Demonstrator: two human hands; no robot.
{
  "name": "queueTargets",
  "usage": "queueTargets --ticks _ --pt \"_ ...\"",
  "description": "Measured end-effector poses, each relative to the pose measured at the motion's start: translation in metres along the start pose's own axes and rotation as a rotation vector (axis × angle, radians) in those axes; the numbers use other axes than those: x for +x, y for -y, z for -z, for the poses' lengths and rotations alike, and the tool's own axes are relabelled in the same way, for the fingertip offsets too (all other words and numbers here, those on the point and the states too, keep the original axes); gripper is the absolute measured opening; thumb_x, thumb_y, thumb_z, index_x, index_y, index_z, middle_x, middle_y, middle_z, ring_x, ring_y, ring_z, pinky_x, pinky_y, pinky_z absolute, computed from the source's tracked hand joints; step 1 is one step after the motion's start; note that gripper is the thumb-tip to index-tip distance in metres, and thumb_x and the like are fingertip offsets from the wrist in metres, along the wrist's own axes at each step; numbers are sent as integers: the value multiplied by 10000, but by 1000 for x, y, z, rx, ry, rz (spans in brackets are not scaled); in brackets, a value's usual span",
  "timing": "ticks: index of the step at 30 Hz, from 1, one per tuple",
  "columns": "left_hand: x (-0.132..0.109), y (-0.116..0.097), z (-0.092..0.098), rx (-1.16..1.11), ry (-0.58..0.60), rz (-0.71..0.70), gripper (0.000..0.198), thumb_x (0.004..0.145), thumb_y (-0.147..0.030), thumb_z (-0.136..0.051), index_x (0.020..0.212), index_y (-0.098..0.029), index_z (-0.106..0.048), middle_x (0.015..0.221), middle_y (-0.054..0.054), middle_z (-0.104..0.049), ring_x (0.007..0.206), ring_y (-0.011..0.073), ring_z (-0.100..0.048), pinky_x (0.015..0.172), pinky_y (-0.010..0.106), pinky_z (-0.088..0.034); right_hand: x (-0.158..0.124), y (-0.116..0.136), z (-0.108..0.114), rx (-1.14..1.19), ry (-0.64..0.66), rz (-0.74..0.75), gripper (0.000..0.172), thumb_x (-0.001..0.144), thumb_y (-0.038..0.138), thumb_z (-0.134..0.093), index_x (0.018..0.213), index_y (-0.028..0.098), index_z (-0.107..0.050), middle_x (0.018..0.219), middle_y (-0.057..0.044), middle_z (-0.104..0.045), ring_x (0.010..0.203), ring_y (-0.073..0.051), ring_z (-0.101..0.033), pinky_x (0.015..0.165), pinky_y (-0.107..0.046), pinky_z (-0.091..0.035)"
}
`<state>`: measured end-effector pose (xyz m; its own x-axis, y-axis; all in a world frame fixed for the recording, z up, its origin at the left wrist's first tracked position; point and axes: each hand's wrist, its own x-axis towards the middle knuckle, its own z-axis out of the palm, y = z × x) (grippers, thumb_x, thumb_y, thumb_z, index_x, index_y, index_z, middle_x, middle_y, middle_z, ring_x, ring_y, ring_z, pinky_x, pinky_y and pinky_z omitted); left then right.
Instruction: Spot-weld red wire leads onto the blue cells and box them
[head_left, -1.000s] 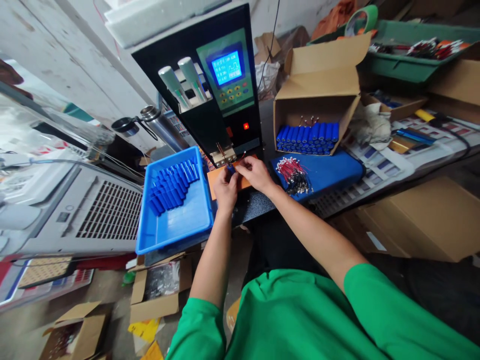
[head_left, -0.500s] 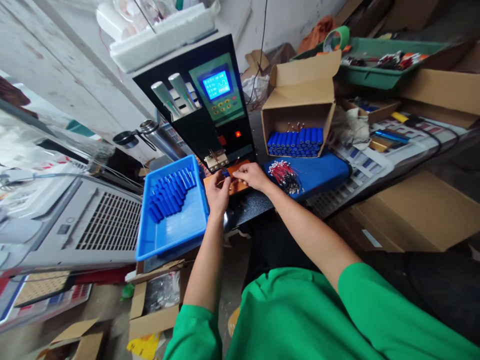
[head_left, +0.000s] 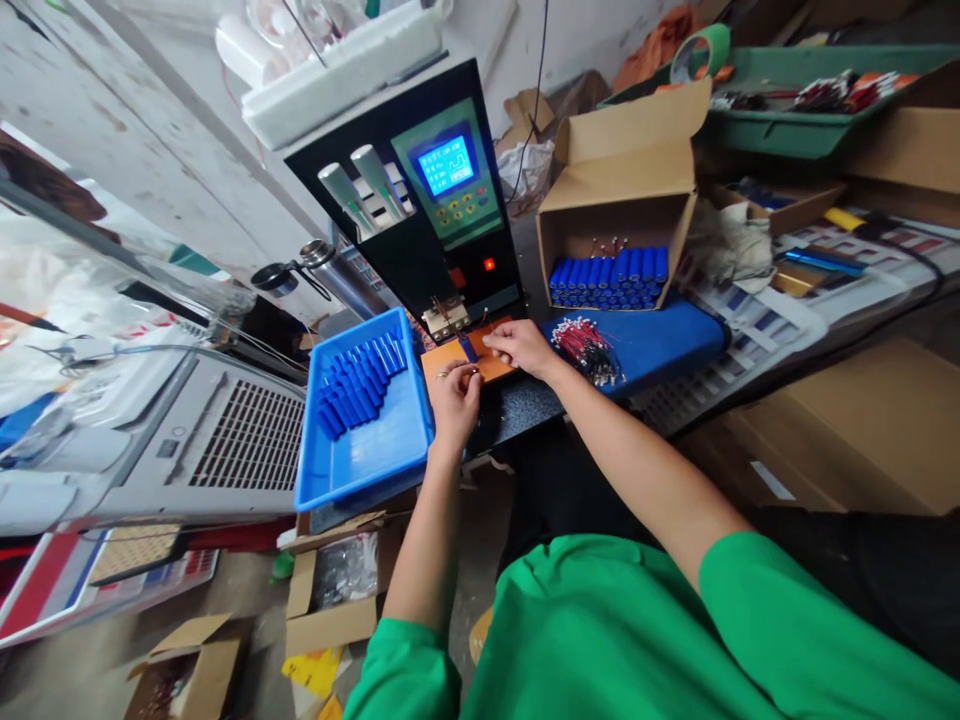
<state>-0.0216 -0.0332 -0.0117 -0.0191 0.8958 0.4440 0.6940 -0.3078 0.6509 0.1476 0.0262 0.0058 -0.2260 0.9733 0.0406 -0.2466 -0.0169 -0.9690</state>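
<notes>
The work looked partly done. One blue battery (head_left: 468, 348) lay on the orange block (head_left: 439, 362), just in front of the metal prongs (head_left: 444, 314) of the big black machine (head_left: 401, 265). It was between the two hands, and this one did not look finished. Lots of blue batteries (head_left: 611, 274) sat in rows in the cardboard box (head_left: 630, 190), and a few thin wires poked up over them, so those seemed to have had their turn. Many plain batteries (head_left: 352, 392) lay in the blue tray (head_left: 364, 472), and they looked like the ones left to do. A pile of red and black wires (head_left: 586, 348) waited on the blue pad (head_left: 664, 330), on the right side of the bench (head_left: 517, 412).

The left hand (head_left: 454, 405) was at the near edge of the block. Its grip was almost closed, thumb near finger, but what it had, if anything, was too small to tell. The right hand (head_left: 525, 347) was just beside the battery. Its grip was pinched small, and nobody could tell for sure if a wire was in it.

Half a second before, the left fingers were right up by the battery and hid some of it. Now the left hand had come back toward the person, and more of the battery showed. The right hand had stayed close by.
</notes>
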Motion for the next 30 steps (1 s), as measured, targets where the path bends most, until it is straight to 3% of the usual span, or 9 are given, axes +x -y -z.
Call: queueTargets --ticks 5,12,18,22,26,30 --pt "4 -2 1 -72 -9 49 116 849 -231 -663 769 -183 -733 932 76 -729 947 215 -677 906 371 -532 1 -6 2 -72 28 74 333 749 434 -751 632 165 -591 534 24 -536 459 -79 -419 444 -220 -302" --pt "14 -2 2 -116 36 120 59 804 -197 -687 766 -185 -730 874 62 -734 881 206 -668 854 349 -530 -2 -17 -4 -366 140 224 122 754 266 -693 781 148 -688 722 -11 -669 661 -126 -570 627 -233 -438" --pt "20 -4 2 -83 125 138 61 799 -179 -655 761 -175 -703 812 50 -700 801 196 -641 787 331 -504 -4 -16 -4 -399 180 227 108 781 248 -658 771 143 -680 700 0 -650 636 -118 -555 607 -224 -418" --pt "13 -5 2 -88 75 111 34 792 -193 -650 766 -182 -669 797 38 -653 775 179 -616 746 311 -503 -4 -12 -5 -368 130 194 92 753 229 -654 726 143 -671 678 -2 -650 633 -120 -555 622 -231 -420" --pt "7 -4 3 -96 -60 6 89 797 -175 -606 870 -191 -654 952 65 -626 897 183 -621 771 298 -534 -5 -6 -6 -276 16 175 128 714 266 -670 659 154 -643 652 0 -631 638 -127 -534 621 -242 -407" --pt "11 -2 0 -74 18 -108 394 790 -138 -592 1171 -208 -669 1293 120 -585 1222 239 -577 1018 382 -515 -6 -1 -6 -159 -68 135 159 706 307 -643 629 172 -615 557 21 -552 575 -125 -481 549 -241 -356"
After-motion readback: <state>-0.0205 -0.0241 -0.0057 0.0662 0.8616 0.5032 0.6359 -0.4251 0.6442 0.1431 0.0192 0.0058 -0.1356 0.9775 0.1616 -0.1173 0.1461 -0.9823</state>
